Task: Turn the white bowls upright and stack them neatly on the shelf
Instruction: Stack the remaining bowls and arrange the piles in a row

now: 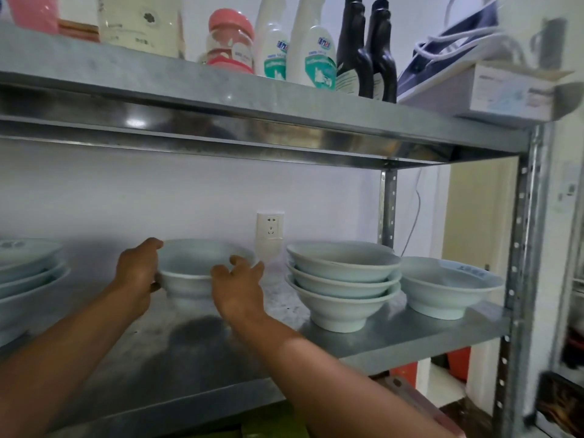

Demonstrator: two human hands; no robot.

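My left hand grips the near bowl by its left side, thumb hooked over the rim and fingers curled under the flare; that hold looks meant to take the weight. My right hand sits at the bowl's right rim with fingers loosely spread and closed round nothing; I cannot tell whether they touch the rim or hover just off it, and I read it as a steadying hand rather than a carrying one. The bowl is mouth up, mid-way along the shelf and near the back wall; whether its foot rests on the metal or hangs just above it I cannot make out. To its right a stack of three bowls stands upright and nested, fairly square; just beside that is a single bowl, also upright. I judge the stack to be where the held bowl belongs, since its open top is free to take another. At the far left edge more white dishes lie piled; a wall socket shows behind, between my bowl and the stack.
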